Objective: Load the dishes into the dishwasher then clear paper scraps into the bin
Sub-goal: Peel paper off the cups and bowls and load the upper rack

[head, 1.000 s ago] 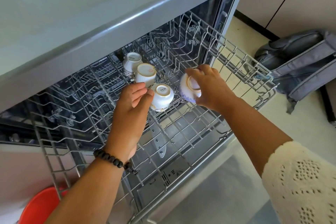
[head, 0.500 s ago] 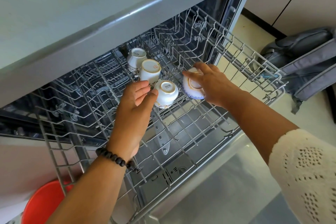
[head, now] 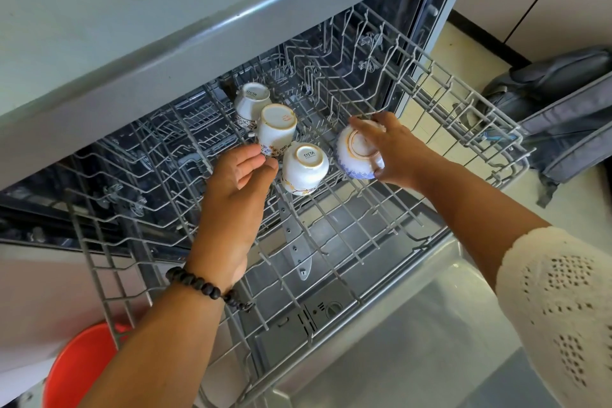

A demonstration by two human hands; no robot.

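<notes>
Hidden or cut off: the lower rack (head: 159, 156) sits deep in shadow under the counter (head: 132, 26), its contents unreadable; the red bin (head: 79, 371) is cut by the frame's bottom edge; the grey backpack (head: 563, 116) runs off the right side; no paper scraps can be made out.
Upper rack: the wire upper rack (head: 463, 109) is pulled out over the open dishwasher door (head: 414, 341).
Cups: three white cups stand mouth-down in a diagonal row on the rack. The rear cup (head: 252, 103) and the front cup (head: 306, 166) show "SISTA" printed on their bases; the middle cup (head: 277, 128) has a gold-rimmed base and a floral band near its lip.
Bowl: a white bowl (head: 356, 156) with a gold foot ring and blue pattern near its rim lies tilted, base towards the camera, on the rack just right of the front cup.
Right hand: the right hand (head: 394, 149) grips the bowl, fingers curled over its top and thumb under its lower edge.
Left hand: the left hand (head: 236, 189), with a dark bead bracelet (head: 205, 288) on the wrist, pinches the lip of the middle cup with thumb and fingertips.
Change: half a second ago the bowl was similarly held; it now shows more of its base, and the left fingertips have moved from the front cup towards the middle cup.
Sleeve: a cream crochet sleeve (head: 559, 308) covers the right upper arm.
</notes>
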